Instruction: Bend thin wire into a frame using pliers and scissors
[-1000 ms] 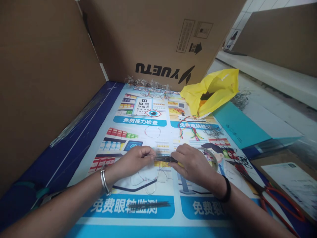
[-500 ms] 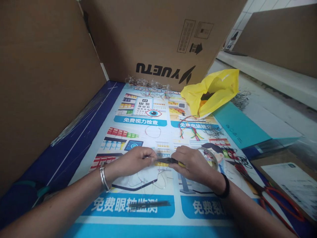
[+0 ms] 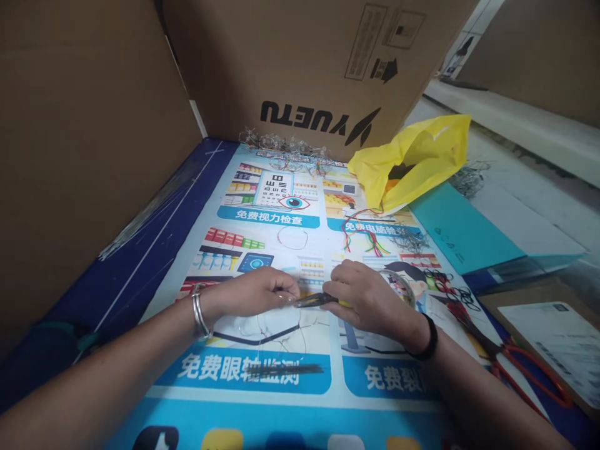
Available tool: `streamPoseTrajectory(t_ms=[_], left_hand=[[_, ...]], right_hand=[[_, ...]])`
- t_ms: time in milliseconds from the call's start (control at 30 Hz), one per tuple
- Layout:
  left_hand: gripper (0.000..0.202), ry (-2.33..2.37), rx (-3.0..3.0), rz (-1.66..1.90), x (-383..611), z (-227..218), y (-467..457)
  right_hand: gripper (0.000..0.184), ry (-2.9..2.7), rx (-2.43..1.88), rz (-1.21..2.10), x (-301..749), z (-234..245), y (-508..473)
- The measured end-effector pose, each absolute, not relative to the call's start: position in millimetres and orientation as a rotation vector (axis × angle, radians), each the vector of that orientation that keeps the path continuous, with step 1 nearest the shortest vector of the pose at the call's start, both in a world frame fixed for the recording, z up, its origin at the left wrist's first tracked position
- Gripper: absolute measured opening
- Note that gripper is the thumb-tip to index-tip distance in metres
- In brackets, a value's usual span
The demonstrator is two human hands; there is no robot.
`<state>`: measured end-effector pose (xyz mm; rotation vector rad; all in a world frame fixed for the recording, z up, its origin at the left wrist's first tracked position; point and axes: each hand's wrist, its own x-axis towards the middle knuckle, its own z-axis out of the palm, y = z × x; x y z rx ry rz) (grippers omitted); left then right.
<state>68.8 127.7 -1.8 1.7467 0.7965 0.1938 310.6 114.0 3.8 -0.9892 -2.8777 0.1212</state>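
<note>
My left hand [image 3: 255, 292], with a silver bangle on the wrist, pinches a thin wire piece [image 3: 274, 328] whose loops hang below onto the printed poster [image 3: 262, 219]. My right hand [image 3: 370, 300], with a black band on the wrist, is closed round small dark pliers [image 3: 312, 300] with a yellow handle. The pliers' tip points left and meets the wire at my left fingertips. Both hands hover just above the poster's middle.
Cardboard walls stand at the left and back, one printed YUETU [image 3: 319, 122]. A yellow plastic bag [image 3: 412, 159] lies at the back right beside a teal folder [image 3: 464, 228]. Coloured wires [image 3: 363, 234], a wire ring [image 3: 291, 237] and red-handled pliers [image 3: 520, 369] lie around; a wire pile [image 3: 285, 150] is by the box.
The camera has moved closer and tipped down a little. My hands stay together at the wire, with the pliers' tip shifted slightly toward my left fingers.
</note>
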Motion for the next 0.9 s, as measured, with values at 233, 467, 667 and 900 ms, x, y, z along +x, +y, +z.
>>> streamPoseTrajectory(t_ms=[233, 467, 667, 900], left_hand=[[0.015, 0.749, 1.767, 0.161, 68.1, -0.2, 129.1], [0.015, 0.682, 1.854, 0.149, 66.7, -0.6, 130.3], [0.014, 0.677, 1.884, 0.134, 67.4, 1.3, 129.4], [0.014, 0.676, 1.873, 0.121, 67.3, 4.9, 128.6]], right_hand=[[0.026, -2.890, -0.905, 0.088, 305.9, 5.6, 113.3], [0.025, -2.922, -0.853, 0.023, 303.5, 7.2, 113.5], [0.029, -2.945, -0.826, -0.003, 303.6, 5.9, 112.6], [0.027, -2.928, -0.839, 0.038, 302.5, 3.1, 110.9]])
